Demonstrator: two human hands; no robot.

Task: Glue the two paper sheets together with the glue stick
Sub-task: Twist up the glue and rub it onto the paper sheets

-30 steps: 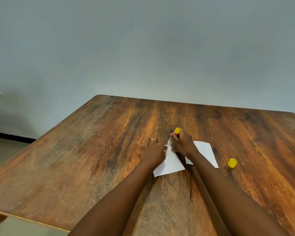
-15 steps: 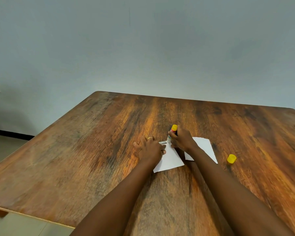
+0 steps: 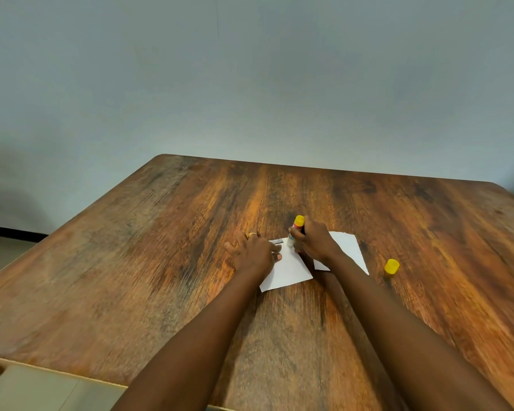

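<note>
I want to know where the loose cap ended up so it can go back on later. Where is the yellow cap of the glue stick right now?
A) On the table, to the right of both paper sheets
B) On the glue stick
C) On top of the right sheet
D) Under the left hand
A: the yellow cap stands alone on the bare table, right of the right sheet, while the right hand holds the glue stick.

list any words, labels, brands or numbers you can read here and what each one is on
No text can be read anywhere in this view.
glue stick, held in the right hand: a red and blue label band shows on the barrel, but its print is too small and blurred to read.
left paper sheet, right paper sheet and yellow cap: no print visible.
</note>
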